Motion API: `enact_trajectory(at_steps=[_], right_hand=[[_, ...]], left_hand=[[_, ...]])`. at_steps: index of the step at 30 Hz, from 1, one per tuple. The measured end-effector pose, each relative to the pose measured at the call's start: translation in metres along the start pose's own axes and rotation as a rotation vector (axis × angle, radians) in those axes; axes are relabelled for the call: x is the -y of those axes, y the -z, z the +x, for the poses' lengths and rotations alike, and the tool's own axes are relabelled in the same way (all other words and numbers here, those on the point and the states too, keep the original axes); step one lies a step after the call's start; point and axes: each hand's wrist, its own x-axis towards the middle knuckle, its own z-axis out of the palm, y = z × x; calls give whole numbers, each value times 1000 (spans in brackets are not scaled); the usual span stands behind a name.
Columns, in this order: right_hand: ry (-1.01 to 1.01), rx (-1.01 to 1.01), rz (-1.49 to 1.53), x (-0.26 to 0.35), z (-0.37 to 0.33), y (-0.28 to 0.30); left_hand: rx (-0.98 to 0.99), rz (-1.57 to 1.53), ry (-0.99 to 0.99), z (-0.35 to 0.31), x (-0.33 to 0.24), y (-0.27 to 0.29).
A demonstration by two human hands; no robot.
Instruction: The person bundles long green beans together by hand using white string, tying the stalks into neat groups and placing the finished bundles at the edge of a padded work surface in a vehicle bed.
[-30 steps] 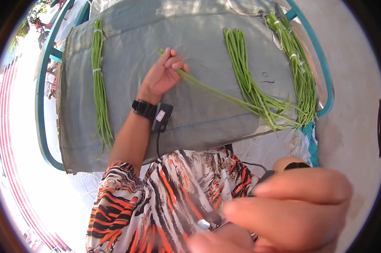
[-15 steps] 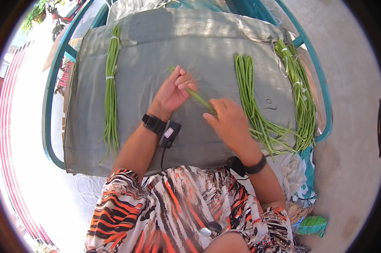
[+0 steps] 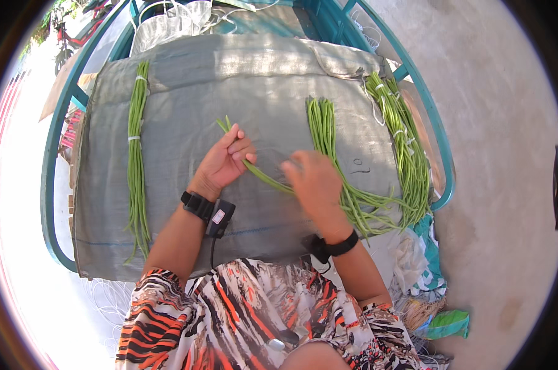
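My left hand [image 3: 228, 157] is closed around a few green yard-long beans [image 3: 263, 177], whose tips stick up past the fingers. Their other stretch runs down to the right and passes behind my right hand [image 3: 318, 188]. That hand is smeared by motion, fingers bent, and whether it grips the beans is unclear. Just beyond it lies a loose pile of long beans [image 3: 322, 126], fanning out toward the near right. A slim bundle tied with white bands [image 3: 136, 154] rests at the left. More banded bundles [image 3: 405, 145] lie along the right edge.
A grey woven sheet [image 3: 186, 92] covers the work surface, with curved teal metal rails [image 3: 50, 185] on both sides. White bags [image 3: 174, 24] sit at the far end. Crumpled sacks [image 3: 414, 265] and a green packet [image 3: 448, 324] are at the near right, by the concrete floor [image 3: 501, 185].
The whole view has shifted, with the sheet and bundles now lower and further left. My left hand keeps its beans; several tips now show above it. My right hand's fingers have lifted and blurred.
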Motion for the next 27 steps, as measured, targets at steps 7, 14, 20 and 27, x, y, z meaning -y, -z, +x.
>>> enact_trajectory(at_steps=[7,14,20,27], right_hand=[[-379,136,-128,-73,12,11],[-468,-107,230,-69,13,9],[-458,74,771,-10,-1,0],[-266,365,570,6,-19,-11]], left_hand=[[-89,161,45,-2,0,3],[-146,290,59,-2,1,-3],[-22,384,70,-3,0,-7],[43,301,19,-4,2,-9]])
